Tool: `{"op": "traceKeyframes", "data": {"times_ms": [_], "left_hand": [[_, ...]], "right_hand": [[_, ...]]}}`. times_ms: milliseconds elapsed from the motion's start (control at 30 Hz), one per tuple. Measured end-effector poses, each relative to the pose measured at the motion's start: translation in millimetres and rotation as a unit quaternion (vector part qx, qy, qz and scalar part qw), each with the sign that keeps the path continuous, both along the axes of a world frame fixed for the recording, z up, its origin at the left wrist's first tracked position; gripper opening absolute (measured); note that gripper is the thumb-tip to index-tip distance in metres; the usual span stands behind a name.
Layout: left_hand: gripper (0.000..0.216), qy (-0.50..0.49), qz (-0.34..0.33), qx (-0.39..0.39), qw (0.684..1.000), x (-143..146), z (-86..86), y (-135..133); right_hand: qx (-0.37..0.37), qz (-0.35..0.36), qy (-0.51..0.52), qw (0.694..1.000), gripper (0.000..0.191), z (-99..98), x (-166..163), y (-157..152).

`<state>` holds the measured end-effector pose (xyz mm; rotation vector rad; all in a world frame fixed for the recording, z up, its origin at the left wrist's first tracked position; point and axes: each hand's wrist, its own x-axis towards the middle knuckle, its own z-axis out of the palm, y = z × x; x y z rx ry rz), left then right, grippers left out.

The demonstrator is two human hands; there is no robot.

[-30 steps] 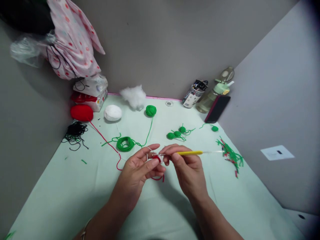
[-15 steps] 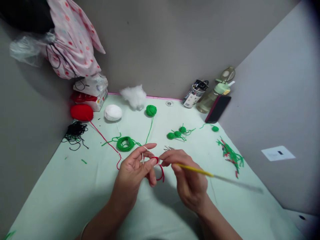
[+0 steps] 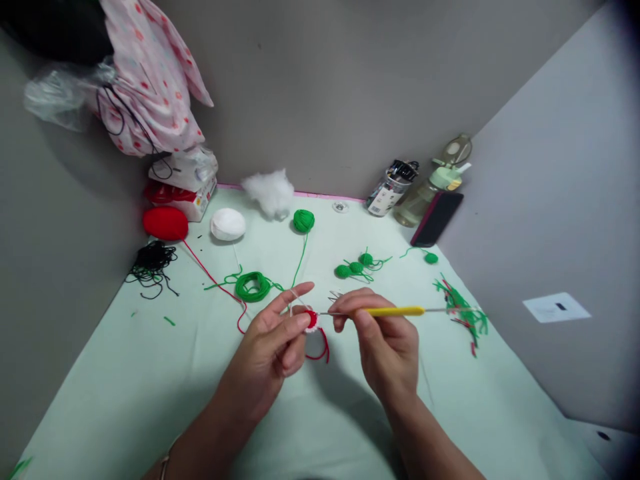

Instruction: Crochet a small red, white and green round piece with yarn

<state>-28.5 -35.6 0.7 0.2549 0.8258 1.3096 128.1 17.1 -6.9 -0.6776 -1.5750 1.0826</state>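
My left hand [image 3: 273, 340] pinches a small red and white crochet piece [image 3: 311, 320] between thumb and fingers, with white yarn looped over the raised index finger. My right hand [image 3: 385, 337] grips a yellow-handled crochet hook [image 3: 395, 311], held level, its metal tip at the piece. A red yarn strand [image 3: 213, 277] runs from the piece across the pale green table cover [image 3: 150, 387] to a red yarn ball [image 3: 165, 223] at the back left.
A white yarn ball [image 3: 228, 224], white stuffing [image 3: 269, 190], a green yarn ball [image 3: 303, 221], a green yarn coil [image 3: 251, 287], small green crocheted balls [image 3: 355, 268], black yarn [image 3: 151, 261], yarn scraps [image 3: 463, 313], a jar [image 3: 389, 189], a bottle [image 3: 430, 187] and a phone [image 3: 436, 218] lie around. Grey walls enclose the table.
My right hand swung the hook down to the right, then brought it back level with its tip at the piece. My left hand kept its hold on the crochet piece.
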Motion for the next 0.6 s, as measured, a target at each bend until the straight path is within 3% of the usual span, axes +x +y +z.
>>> {"op": "traceKeyframes", "data": {"times_ms": [133, 367, 500, 600], "left_hand": [[0.046, 0.073, 0.018, 0.027, 0.997, 3.5, -4.0, -2.2], [0.038, 0.112, 0.048, 0.029, 0.992, -2.0, -4.6, -2.1], [0.039, 0.114, 0.039, 0.029, 0.992, 0.0, -4.5, -3.7], [0.038, 0.127, 0.028, 0.040, 0.991, 4.0, -5.8, -4.9]], "right_hand": [[-0.042, 0.041, 0.004, 0.998, 0.017, -2.4, -3.2, 1.9], [-0.036, 0.005, 0.023, 0.999, 0.018, 1.4, 1.0, -3.3], [-0.124, 0.047, 0.079, 0.988, 0.018, -1.0, 1.7, 1.6], [-0.101, 0.046, 0.043, 0.993, 0.017, -3.2, -0.4, 3.3]]}}
